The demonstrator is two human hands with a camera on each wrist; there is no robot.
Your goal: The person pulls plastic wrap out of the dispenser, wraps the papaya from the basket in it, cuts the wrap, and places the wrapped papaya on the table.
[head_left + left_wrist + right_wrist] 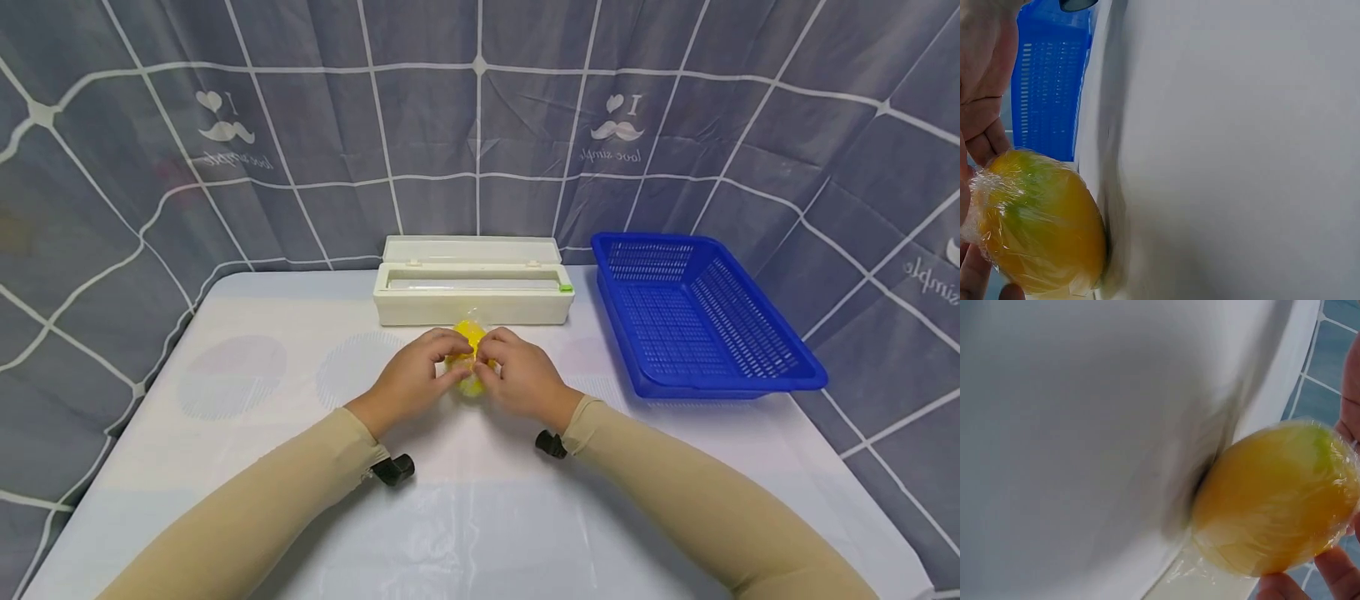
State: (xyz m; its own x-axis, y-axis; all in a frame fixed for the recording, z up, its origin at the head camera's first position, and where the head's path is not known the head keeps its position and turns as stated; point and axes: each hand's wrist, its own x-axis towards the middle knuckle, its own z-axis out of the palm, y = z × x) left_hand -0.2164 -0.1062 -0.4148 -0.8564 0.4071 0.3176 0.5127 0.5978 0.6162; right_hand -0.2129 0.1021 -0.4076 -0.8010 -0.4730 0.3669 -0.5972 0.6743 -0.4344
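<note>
A rounded yellow fruit with a green patch, perhaps a mango, sits on the table in clear plastic wrap. My left hand is at the fruit's left side, its thumb and fingers bent in and pinching the gathered wrap on top. From the other side my right hand pinches the same wrap, fingertips almost meeting the left ones. In the right wrist view, fingertips also touch the lower side of the wrapped fruit. The hands partly hide the fruit in the head view.
Just behind the fruit stands a white cling film dispenser, lid raised, with a green slider at its right end. A blue plastic basket is at the back right. Grey checked curtain surrounds the white-covered table.
</note>
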